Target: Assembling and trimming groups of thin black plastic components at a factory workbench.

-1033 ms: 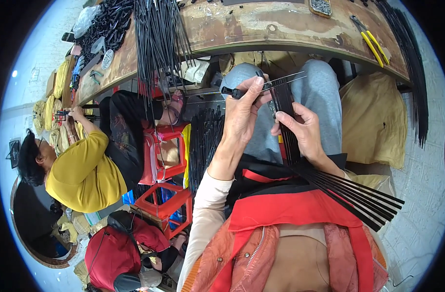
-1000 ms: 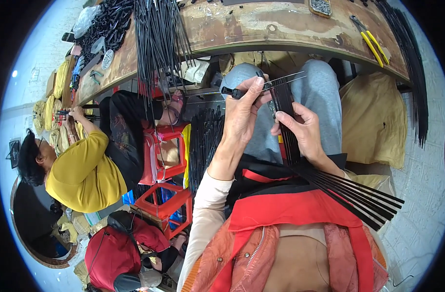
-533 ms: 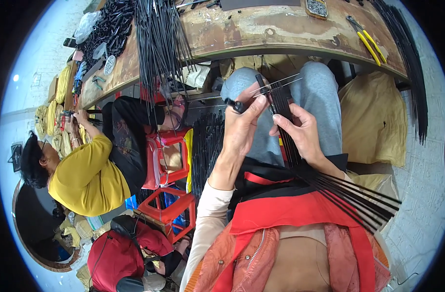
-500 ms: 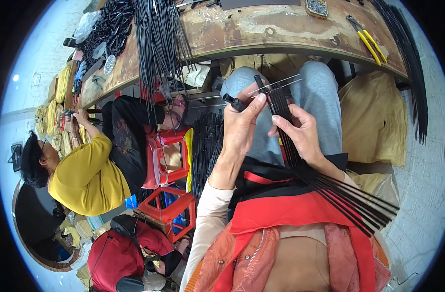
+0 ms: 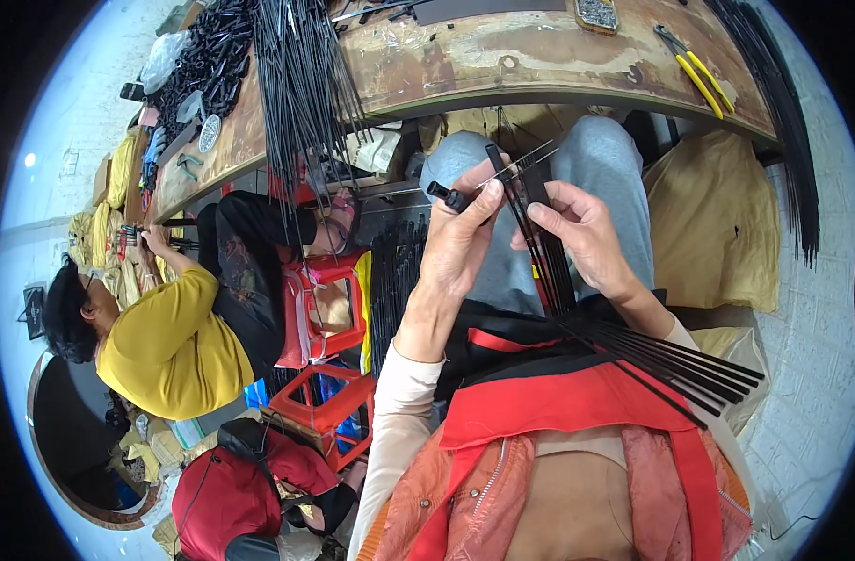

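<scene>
Above your lap, your left hand point(image 5: 460, 245) pinches a short black-handled tool point(image 5: 449, 195) at 12 o'clock. Your right hand point(image 5: 586, 234) is closed around a bundle of thin black rods point(image 5: 633, 346) that fans out toward 4 o'clock across your red apron point(image 5: 577, 411).

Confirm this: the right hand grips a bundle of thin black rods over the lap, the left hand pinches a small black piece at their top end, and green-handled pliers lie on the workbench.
One detail is wrong: the pliers on the workbench have yellow handles, as the head view shows. The right hand does grip the black rods, and the left hand pinches the small black piece.
</scene>
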Motion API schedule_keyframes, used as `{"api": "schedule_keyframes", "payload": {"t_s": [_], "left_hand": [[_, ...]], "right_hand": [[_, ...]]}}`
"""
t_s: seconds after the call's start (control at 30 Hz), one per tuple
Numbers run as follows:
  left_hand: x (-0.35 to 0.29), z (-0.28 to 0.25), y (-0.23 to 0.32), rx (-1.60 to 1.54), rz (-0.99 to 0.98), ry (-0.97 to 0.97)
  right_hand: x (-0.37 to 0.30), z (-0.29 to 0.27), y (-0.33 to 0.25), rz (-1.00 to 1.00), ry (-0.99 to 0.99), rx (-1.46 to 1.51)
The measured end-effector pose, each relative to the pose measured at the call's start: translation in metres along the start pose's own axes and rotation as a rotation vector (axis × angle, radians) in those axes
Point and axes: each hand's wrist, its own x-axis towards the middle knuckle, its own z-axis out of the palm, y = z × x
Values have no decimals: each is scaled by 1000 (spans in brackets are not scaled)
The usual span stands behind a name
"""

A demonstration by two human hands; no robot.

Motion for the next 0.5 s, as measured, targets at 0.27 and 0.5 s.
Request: {"api": "schedule_keyframes", "payload": {"t_s": [0.27,0.5], "left_hand": [[3,0,-7,-86,-14,25],[0,4,-5,-86,-39,6]], "right_hand": [[-3,1,-2,0,20,-46],[-1,-3,-5,29,-67,-32]]}}
